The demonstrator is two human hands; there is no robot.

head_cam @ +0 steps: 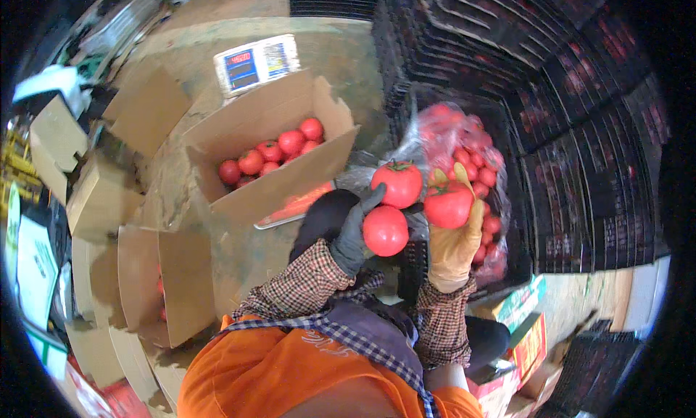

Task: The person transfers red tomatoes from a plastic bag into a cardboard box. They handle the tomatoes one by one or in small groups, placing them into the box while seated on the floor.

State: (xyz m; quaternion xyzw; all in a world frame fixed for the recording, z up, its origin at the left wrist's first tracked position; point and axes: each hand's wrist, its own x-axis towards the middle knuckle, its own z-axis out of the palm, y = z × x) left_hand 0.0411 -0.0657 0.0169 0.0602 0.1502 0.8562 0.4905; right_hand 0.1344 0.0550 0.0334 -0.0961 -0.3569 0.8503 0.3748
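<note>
My left hand (350, 233), in a dark grey glove, holds two red tomatoes, one with a green calyx (397, 184) and a smooth one (385, 231) just below it. In a tan glove, my right hand (454, 249) cups another tomato (448, 204) from beneath, its fingers up around the far side. Left of my hands stands an open cardboard box (283, 187) with several tomatoes (269, 151) in its bottom. Behind my right hand, a clear plastic bag (435, 125) full of tomatoes (472, 159) lines a black plastic crate (519, 222).
A digital scale display (256, 64) stands behind the box. Stacks of black crates (576, 200) rise along the right. More cardboard boxes (187, 282) crowd the left, one with tomatoes partly visible inside. Printed cartons (530, 347) lie at the lower right.
</note>
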